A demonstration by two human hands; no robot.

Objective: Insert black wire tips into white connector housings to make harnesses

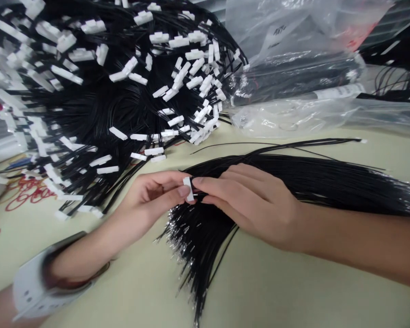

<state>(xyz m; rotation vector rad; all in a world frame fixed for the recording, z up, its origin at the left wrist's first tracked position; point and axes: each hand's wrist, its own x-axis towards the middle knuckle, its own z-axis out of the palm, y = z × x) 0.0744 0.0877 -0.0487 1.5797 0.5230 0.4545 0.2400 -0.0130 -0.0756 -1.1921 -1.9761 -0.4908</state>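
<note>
Left hand [153,196] pinches white connector [188,189] between thumb and fingers, over black wires [205,237] spread on bench [287,287]. Right hand [256,200] has fingers drawn together at connector's right edge; whether they grasp anything, I can't tell. I judge connector light, stiff, easily twisted loose; wires thin, springy, maybe slippery. Best hold I see: connector by its ends, wires close behind silvery tips.

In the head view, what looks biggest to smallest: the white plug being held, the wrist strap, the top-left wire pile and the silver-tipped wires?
1. wire pile
2. silver-tipped wires
3. wrist strap
4. held plug
</note>
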